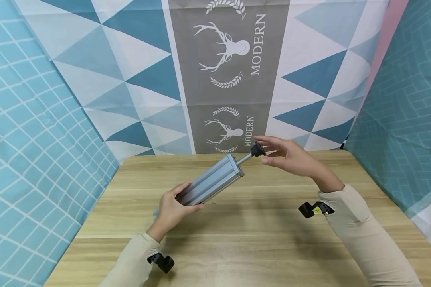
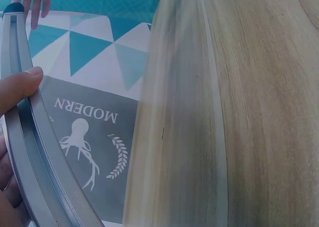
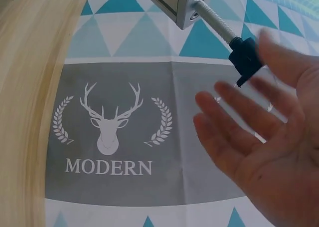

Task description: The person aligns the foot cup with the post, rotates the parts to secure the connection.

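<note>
My left hand grips a length of silver aluminium profile near its lower end, thumb on one side and fingers on the other. Long grooves run along the profile in the left wrist view, where the thumb presses its face. The profile slants up to the right over the table. From its upper end plate sticks a threaded rod that carries a black levelling foot. Just beyond this foot is my right hand, its fingers loosely spread and slightly bent. In the right wrist view the fingertips lie right beside the foot.
Below both hands spreads a wood-grain table. A patterned cloth with deer heads hangs behind it, and blue-green cloths hang at the sides. Black mounts are strapped to both wrists over the sleeves.
</note>
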Available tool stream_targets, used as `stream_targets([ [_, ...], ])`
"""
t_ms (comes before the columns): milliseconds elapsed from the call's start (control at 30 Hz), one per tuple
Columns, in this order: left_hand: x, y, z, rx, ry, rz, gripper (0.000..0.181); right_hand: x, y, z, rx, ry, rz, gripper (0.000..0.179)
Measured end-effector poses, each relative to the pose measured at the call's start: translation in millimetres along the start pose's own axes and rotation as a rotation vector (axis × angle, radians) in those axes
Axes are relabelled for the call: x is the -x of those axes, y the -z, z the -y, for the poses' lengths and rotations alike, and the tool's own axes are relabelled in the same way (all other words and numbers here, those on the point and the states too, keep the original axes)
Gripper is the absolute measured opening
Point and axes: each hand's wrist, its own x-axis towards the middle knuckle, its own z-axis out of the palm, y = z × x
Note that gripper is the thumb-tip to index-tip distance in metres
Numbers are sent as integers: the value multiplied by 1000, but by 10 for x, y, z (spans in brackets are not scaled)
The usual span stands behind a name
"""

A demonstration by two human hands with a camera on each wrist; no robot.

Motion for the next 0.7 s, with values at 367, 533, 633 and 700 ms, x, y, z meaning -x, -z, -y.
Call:
stream_targets([
  [367,8,6,13,-6,-19,4,76,-42,-64,20,42,-100,-96,34],
  [533,12,22,9,-17,-15,3,76,-69,-96,35,80,-132,-126,33],
  [633,4,38,3,-18,-2,-1,76,-69,-81,30,68,-95,-105,38],
  [700,-5,46,-1,-19,2,-4,76,-68,-61,19,43,-67,-82,47],
])
